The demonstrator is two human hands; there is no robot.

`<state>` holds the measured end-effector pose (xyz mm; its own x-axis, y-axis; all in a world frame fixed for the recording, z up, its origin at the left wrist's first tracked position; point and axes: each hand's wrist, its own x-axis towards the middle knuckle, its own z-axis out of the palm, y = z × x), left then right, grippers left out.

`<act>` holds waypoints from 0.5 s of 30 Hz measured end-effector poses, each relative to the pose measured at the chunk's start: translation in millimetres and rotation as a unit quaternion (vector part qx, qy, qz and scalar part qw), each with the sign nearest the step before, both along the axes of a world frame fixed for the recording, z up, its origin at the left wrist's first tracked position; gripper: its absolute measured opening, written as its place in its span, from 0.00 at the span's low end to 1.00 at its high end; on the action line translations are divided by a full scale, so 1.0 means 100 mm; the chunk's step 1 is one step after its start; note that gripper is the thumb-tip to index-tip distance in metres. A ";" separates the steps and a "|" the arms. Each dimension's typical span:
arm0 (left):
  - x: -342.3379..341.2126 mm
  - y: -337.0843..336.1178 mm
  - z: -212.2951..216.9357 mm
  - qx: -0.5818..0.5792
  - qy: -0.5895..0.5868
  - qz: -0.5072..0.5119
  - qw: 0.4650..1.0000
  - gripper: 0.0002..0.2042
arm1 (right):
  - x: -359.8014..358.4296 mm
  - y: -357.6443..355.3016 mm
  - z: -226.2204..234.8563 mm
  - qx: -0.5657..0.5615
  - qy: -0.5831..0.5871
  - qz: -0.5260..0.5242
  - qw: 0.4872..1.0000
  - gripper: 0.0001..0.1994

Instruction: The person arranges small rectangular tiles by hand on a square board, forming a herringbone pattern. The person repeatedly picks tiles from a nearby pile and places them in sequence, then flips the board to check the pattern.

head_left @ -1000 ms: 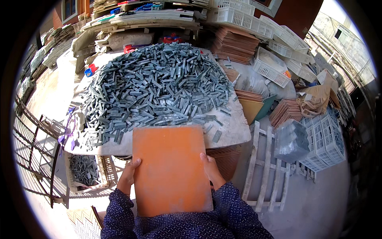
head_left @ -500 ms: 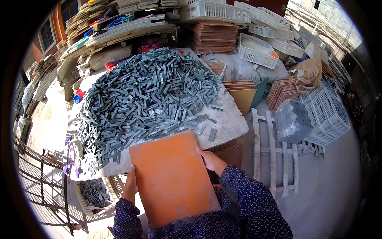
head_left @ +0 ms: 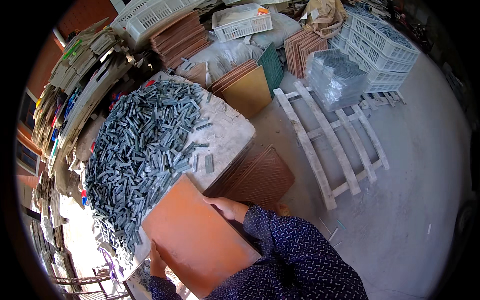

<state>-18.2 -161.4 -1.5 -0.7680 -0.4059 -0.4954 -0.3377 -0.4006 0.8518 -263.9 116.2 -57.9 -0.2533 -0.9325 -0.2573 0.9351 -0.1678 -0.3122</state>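
I hold a flat orange square board (head_left: 195,237) by two opposite edges, close to my body. My left hand (head_left: 156,260) grips its lower left edge; my right hand (head_left: 226,206) grips its upper right edge. Just beyond the board lies a big heap of small grey metal strips (head_left: 142,145) on a pale table top (head_left: 227,132). The board's far corner reaches over the table's near edge. Below my right hand, a brown ribbed board (head_left: 260,177) leans against the table's side.
A pale wooden pallet (head_left: 332,135) lies on the concrete floor to the right, with a clear plastic bundle (head_left: 335,77) on it. White plastic crates (head_left: 382,47) stand behind. Stacks of brown boards (head_left: 180,37) and a tan board (head_left: 247,92) sit beyond the table.
The view has swung to the right, so the table and heap now lie to the left. The orange board is still held in both hands and has tilted with the turn.
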 end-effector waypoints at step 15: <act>-0.05 0.00 0.15 -0.035 -0.108 0.034 0.993 0.31 | 0.11 -0.37 -0.01 0.121 0.131 -0.103 0.979 0.19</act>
<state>-22.8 -161.9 13.1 -0.6165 -0.4922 -0.6145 -0.4906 -0.3702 0.7888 -252.6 78.9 -58.6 -0.5159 -0.7747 -0.3657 0.7716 -0.2348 -0.5911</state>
